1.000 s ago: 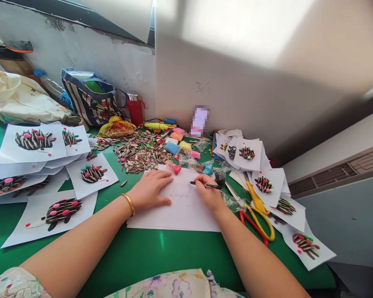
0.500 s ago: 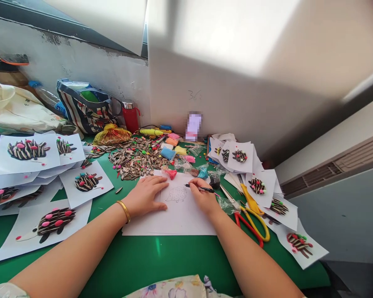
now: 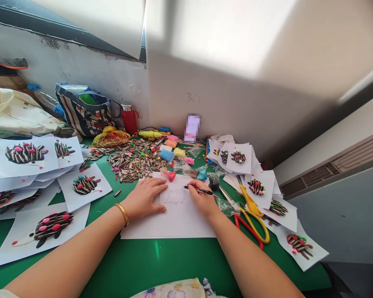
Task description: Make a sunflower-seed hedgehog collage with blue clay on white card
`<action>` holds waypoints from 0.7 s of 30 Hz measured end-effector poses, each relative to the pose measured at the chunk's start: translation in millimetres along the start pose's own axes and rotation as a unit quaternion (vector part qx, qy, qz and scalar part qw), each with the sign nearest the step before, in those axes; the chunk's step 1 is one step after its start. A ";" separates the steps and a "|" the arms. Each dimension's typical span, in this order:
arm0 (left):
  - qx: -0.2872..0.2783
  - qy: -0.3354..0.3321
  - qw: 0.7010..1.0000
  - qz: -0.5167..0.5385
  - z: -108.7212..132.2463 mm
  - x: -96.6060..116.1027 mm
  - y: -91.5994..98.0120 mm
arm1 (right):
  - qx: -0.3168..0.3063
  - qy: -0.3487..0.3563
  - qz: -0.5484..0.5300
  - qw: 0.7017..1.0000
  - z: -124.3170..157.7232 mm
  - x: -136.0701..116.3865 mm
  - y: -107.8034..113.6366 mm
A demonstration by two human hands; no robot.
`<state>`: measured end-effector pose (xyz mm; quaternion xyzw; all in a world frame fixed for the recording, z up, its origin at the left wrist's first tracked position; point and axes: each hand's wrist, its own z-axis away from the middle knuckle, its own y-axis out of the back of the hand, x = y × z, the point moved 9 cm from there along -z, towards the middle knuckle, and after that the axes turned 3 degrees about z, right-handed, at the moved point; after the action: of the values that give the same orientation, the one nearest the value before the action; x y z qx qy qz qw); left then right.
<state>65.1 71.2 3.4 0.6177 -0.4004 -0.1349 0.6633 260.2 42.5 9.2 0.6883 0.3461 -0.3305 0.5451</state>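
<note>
My right hand [image 3: 201,201] is closed around a black pen [image 3: 201,191], its tip resting on a white sheet [image 3: 177,219] beside a small outline drawing of a hedgehog [image 3: 175,196]. My left hand [image 3: 145,198] lies flat and open on the same sheet, just left of the drawing, with a gold bangle [image 3: 122,213] on the wrist. The sheet tops a thin stack of paper on the green table [image 3: 149,260].
A pile of sunflower seeds [image 3: 133,155] and bits of coloured clay [image 3: 170,152] lie behind the paper. Sheets with seed hedgehogs [image 3: 51,223] spread left and right. Red and yellow scissors [image 3: 251,221] lie to the right. A striped bag [image 3: 83,109] and red flask [image 3: 129,118] stand by the wall.
The view has tipped slightly, so everything sits a little lower and to the left. Both hands stay on the sheet; the pen tip has barely moved.
</note>
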 end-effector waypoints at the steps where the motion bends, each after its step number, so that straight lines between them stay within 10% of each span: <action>1: 0.000 0.000 1.000 0.000 0.1 0.0 0.1 | 0.000 0.000 0.002 1.000 -0.1 0.0 -0.1; 21: -0.005 0.001 1.000 -0.003 0.1 -0.4 -0.8 | -0.003 -0.001 -0.004 1.000 -0.1 1.8 -1.0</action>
<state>65.0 71.3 2.6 0.6153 -0.3972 -0.1379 0.6668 260.4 42.9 7.2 0.6852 0.3492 -0.3325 0.5459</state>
